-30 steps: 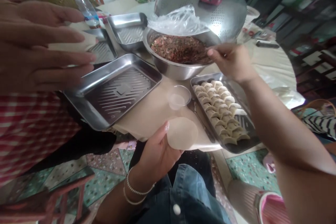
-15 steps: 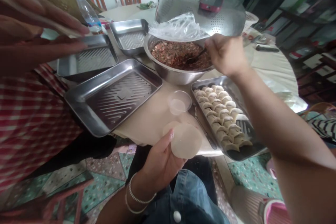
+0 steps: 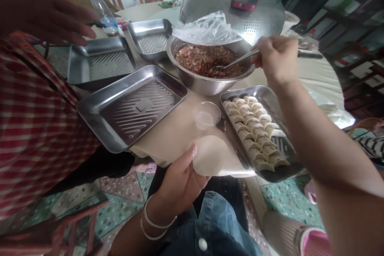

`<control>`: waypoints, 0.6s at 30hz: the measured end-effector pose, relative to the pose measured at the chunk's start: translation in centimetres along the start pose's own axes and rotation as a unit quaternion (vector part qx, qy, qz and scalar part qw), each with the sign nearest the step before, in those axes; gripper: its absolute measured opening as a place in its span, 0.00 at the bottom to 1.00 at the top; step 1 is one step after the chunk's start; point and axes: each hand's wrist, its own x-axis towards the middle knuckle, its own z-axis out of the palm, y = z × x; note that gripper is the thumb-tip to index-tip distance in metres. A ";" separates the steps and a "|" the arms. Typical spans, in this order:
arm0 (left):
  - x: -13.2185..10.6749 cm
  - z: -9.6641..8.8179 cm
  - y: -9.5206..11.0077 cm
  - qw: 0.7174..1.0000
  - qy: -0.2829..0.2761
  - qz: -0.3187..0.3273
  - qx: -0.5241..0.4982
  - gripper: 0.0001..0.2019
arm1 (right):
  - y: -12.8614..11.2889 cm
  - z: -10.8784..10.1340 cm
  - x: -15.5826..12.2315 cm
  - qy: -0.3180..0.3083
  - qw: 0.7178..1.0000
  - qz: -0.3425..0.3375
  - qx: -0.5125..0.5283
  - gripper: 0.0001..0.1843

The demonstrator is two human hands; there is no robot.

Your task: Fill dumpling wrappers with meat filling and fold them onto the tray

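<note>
A round dumpling wrapper point(image 3: 210, 156) rests in my left hand point(image 3: 183, 180), the thumb pressing its left edge. My right hand point(image 3: 277, 56) grips the handle of a metal spoon point(image 3: 238, 60). The spoon's bowl sits in minced filling point(image 3: 204, 56), which fills a large steel bowl point(image 3: 199, 84). Between my hands on the table stands a small clear plastic cup point(image 3: 207, 115). To its right, a metal tray point(image 3: 291, 166) carries rows of folded dumplings point(image 3: 252, 128).
Three steel trays point(image 3: 129, 140) stand left of the bowl, near a plastic bottle point(image 3: 102, 12). Behind the bowl are a crumpled plastic bag point(image 3: 207, 30) and a large perforated lid point(image 3: 219, 4). A co-worker's hand point(image 3: 57, 8) reaches in at the upper left. A dark utensil point(image 3: 235, 148) lies beside the dumpling tray.
My right hand has moved right and the spoon handle now shows more fully, its bowl still in the filling. The co-worker's hands have shifted and only one shows clearly.
</note>
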 end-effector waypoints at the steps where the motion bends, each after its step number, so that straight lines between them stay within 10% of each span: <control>1: 0.0 0.1 0.1 1.000 -0.005 0.004 0.003 0.17 | 0.5 0.0 0.2 0.009 0.999 0.021 0.027 0.14; 10: 0.3 0.5 1.1 0.997 -0.061 0.045 -0.006 0.18 | 0.3 -0.7 0.3 0.086 0.959 0.101 0.251 0.18; 18: 2.6 2.7 2.7 0.982 -0.135 0.132 -0.015 0.20 | -3.3 -3.2 -6.2 0.003 0.932 0.088 0.353 0.14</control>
